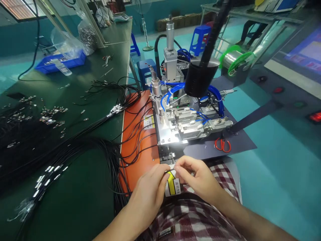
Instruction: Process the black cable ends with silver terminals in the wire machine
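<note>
My left hand (pixel 151 185) and my right hand (pixel 197 177) meet at the near end of the bench machine (pixel 170 134), fingertips almost touching. The left thumb and forefinger are pinched on a thin black cable (pixel 171 170), of which only a short piece shows. The right thumb and forefinger are pressed together at its end; what lies between them is too small to make out. Just below the fingers is a white label with a yellow arrow (pixel 171 184). Black cables (pixel 136 140) lie across the machine's orange cover (pixel 140 170) on the left.
Bundled cables with metal ends (pixel 47 179) spread over the green table (pixel 82 204). Red-handled scissors (pixel 222 145) lie on the dark plate at right. A black lamp head (pixel 200 77) hangs above the machine. Behind are a wire spool (pixel 234 60) and a blue tray (pixel 62 62).
</note>
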`<state>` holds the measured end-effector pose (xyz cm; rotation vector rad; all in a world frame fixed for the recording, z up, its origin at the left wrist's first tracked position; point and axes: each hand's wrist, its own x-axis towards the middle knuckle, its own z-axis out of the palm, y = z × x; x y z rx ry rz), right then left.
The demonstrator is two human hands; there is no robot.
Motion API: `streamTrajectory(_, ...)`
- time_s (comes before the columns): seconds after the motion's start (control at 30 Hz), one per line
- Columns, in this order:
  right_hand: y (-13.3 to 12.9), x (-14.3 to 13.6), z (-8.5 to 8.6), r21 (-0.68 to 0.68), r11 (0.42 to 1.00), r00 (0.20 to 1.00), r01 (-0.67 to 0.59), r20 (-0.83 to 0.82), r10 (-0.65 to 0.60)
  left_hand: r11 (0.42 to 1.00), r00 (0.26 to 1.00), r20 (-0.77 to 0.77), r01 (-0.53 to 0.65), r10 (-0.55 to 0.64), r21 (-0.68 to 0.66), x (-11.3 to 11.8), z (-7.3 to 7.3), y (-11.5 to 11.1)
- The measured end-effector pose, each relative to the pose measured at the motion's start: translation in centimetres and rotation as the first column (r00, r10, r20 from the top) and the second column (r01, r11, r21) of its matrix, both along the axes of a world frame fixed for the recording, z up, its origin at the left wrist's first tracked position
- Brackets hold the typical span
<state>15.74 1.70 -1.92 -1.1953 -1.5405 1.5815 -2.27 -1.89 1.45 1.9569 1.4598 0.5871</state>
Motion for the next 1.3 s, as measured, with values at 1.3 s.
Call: streamTrajectory(1.3,0.7,-1.0,0.2,-0.029,0.997,0.996,0.072,-0.045,-0.073,0.817,0.759,0.567,0.081,0.320,-0.571,0.3,0.2,2.3)
